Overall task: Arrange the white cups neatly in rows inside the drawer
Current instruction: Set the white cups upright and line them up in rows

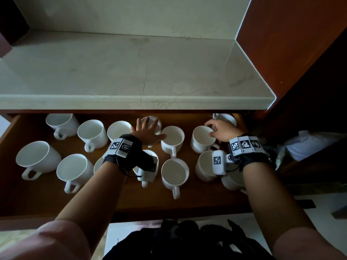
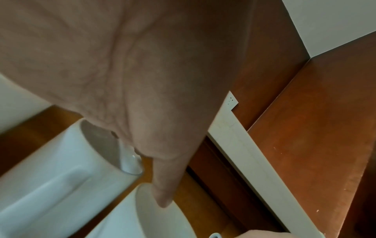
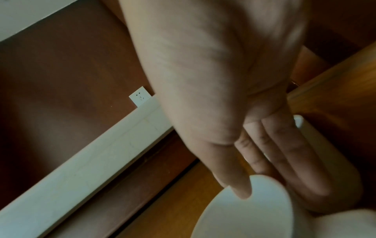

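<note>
Several white handled cups stand in two loose rows in an open wooden drawer [image 1: 131,196]. My left hand [image 1: 147,128] lies with spread, straight fingers on a back-row cup [image 1: 156,121] that looks tilted. Its thumb [image 2: 162,201] reaches the rim of the neighbouring cup [image 1: 172,139]. My right hand [image 1: 216,128] pinches the far rim of an upright cup [image 1: 202,140] near the drawer's right end, thumb [image 3: 242,190] over the rim and fingers [image 3: 305,161] curled behind the wall. Another cup [image 1: 225,118] sits just behind that hand, mostly hidden.
A pale marble countertop [image 1: 131,72] overhangs the drawer's back. A dark wooden cabinet side [image 1: 291,44] rises at the right, with a white bag [image 1: 309,145] below it. Bare drawer floor shows along the front edge and the front left corner [image 1: 28,199].
</note>
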A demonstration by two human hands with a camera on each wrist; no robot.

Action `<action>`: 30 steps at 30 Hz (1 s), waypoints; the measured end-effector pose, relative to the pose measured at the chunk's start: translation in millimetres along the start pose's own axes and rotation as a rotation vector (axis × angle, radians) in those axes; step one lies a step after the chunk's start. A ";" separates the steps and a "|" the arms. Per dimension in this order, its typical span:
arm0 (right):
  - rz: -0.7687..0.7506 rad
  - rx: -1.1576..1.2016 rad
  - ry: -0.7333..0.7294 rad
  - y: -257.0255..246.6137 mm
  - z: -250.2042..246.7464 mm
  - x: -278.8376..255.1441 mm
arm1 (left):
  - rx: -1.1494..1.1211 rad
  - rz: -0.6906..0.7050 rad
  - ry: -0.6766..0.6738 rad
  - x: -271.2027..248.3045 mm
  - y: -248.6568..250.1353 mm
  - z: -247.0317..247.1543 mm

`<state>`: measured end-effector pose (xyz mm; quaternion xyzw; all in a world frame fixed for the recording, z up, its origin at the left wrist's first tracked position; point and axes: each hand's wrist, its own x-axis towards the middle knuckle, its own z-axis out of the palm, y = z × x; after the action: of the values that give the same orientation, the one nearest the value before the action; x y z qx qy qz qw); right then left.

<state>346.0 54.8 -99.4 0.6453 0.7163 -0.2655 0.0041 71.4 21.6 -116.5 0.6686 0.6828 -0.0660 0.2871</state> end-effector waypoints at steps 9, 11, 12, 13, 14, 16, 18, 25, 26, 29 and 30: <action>0.103 -0.022 0.052 0.0 13.5 5.2 | -0.050 0.082 0.028 6.6 -6.3 3.4; 0.100 0.025 0.079 2.0 15.6 6.2 | -0.023 0.076 0.009 6.4 -6.5 4.2; 0.104 0.059 0.094 3.3 16.6 6.5 | -0.015 0.066 0.003 6.0 -6.3 4.6; 0.110 0.091 0.106 4.3 17.7 6.9 | -0.013 0.055 0.001 5.6 -5.9 4.5; 0.117 0.119 0.111 5.1 18.9 7.1 | -0.014 0.045 0.002 5.3 -5.6 4.2; 0.121 0.167 0.124 4.9 21.4 7.8 | -0.020 0.033 0.005 4.6 -5.7 3.6; 0.123 0.198 0.144 2.8 23.6 8.5 | -0.028 0.035 0.004 4.1 -6.8 4.1; 0.147 0.323 0.213 -3.9 32.5 15.6 | -0.031 0.018 0.012 7.8 -10.8 6.7; 0.157 0.340 0.212 -2.2 35.5 19.2 | -0.034 0.012 0.011 8.4 -11.4 6.9; 0.165 0.378 0.185 -6.3 37.9 20.4 | -0.031 0.011 0.009 8.5 -12.4 7.9; 0.170 0.389 0.175 -9.5 36.8 18.0 | -0.028 0.011 0.009 8.5 -12.7 8.0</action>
<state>321.8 56.9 -133.8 0.7124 0.5925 -0.3402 -0.1602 62.2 24.0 -130.9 0.6686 0.6812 -0.0517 0.2937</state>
